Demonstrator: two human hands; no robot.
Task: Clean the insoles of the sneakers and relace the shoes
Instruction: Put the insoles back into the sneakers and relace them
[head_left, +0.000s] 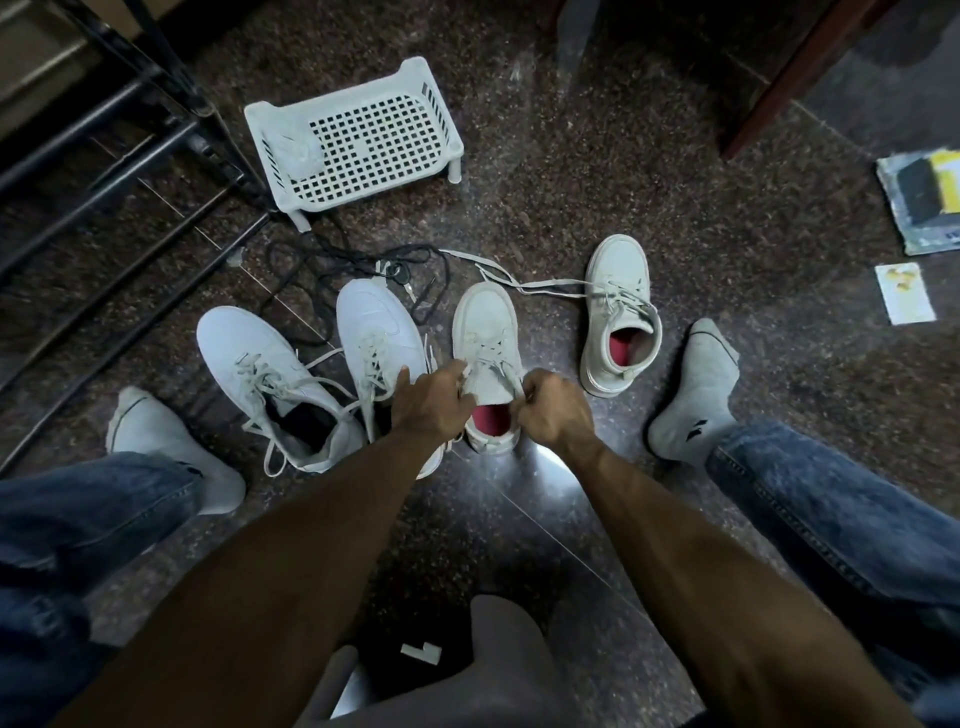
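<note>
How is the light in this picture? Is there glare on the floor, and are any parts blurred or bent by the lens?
Head view: dim room; a bright glare patch on the polished floor just below the right hand and the red-lined sneaker. The white basket and edges look soft and streaked; the wide lens bends the black rack and stretches the forearms.

A white perforated plastic basket (358, 140) stands on the dark speckled floor (545, 197) beside a black metal rack (119, 135), with a tangled black cord (332, 265) just below it, and papers (922, 200) and a small card (904, 293) lying far right.
</note>
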